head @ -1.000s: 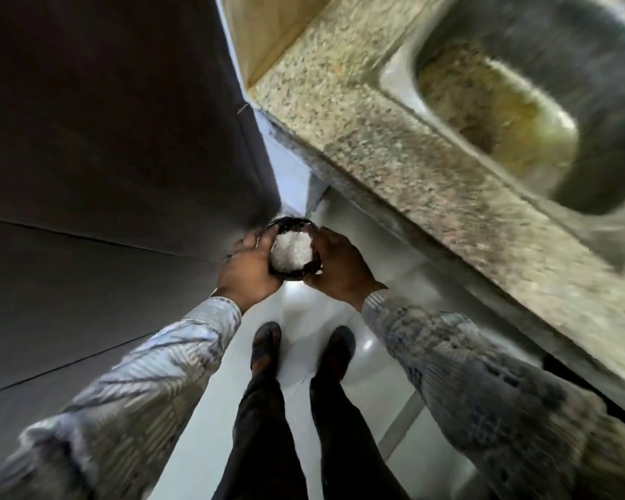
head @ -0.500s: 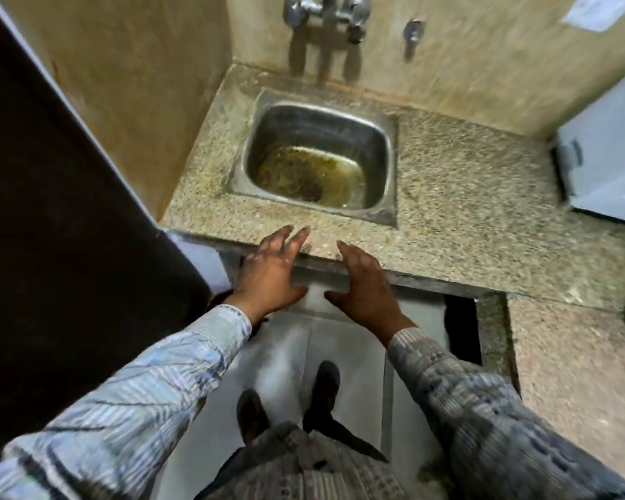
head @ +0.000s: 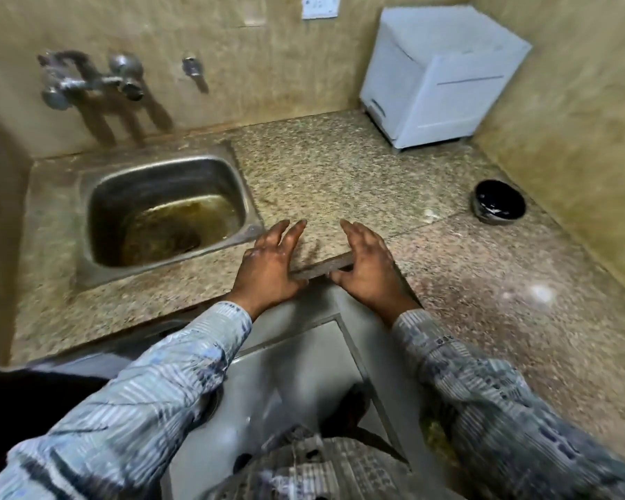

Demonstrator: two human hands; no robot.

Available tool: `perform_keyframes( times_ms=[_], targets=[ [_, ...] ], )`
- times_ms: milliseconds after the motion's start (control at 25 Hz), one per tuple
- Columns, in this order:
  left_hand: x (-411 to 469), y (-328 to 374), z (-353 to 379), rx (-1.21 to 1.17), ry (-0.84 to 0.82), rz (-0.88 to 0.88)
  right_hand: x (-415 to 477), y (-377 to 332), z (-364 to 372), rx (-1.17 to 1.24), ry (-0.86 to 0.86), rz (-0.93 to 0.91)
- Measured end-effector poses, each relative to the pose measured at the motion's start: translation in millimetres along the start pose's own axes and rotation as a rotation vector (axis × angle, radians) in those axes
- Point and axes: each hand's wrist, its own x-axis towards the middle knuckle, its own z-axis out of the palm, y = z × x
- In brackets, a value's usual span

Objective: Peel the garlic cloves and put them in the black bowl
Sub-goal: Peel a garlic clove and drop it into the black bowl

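Both hands, left hand [head: 267, 267] and right hand [head: 367, 267], hover empty with fingers spread at mid-frame over the speckled granite counter [head: 322, 175], probably readying to reach the round black bowl [head: 499, 206] at right; no garlic shows.

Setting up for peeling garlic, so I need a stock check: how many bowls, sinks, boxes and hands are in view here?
black bowl: 1
sink: 1
white box: 1
hands: 2, left hand and right hand, both holding nothing
Total: 5
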Motion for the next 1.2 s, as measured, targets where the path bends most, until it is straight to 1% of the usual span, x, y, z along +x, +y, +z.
perform_keyframes(
  times_ms=[80, 160, 320, 440, 640, 800, 920, 1040, 1120, 1200],
  targets=[
    [32.4, 28.6, 14.3, -0.014, -0.019, 0.058, 4.2, 40.2, -17.7, 0.026, 0.045, 0.049],
    [65.3, 57.9, 30.9, -0.056, -0.051, 0.079, 7.8, 78.2, -35.0, 0.063, 0.080, 0.109],
    [136.6, 122.9, 74.7, -0.213, -0.099, 0.104, 16.0, 165.9, -68.0, 0.100, 0.130, 0.215],
    [178.2, 167.9, 101.2, -0.273, -0.124, 0.114, 21.4, 223.9, -91.4, 0.127, 0.137, 0.290],
    [237.5, 208.0, 132.4, -0.285, -0.200, 0.108, 39.0, 290.3, -104.4, 0.198, 0.153, 0.414],
    [280.8, 212.8, 155.5, -0.300, -0.239, 0.043, 74.0, 330.4, -93.6, 0.177, 0.108, 0.530],
    [317.5, 208.1, 175.4, -0.239, -0.298, 0.090, 106.7, 353.5, -86.7, 0.191, 0.093, 0.648],
    [353.2, 204.1, 196.3, -0.011, -0.409, 0.263, 137.2, 369.7, -77.6, 0.159, 0.079, 0.702],
    [370.6, 204.5, 212.1, 0.098, -0.407, 0.396, 151.2, 378.8, -67.6, 0.160, 0.080, 0.733],
    [388.1, 208.8, 227.4, 0.133, -0.387, 0.449, 161.3, 387.0, -52.6, 0.089, 0.048, 0.736]
  ],
)
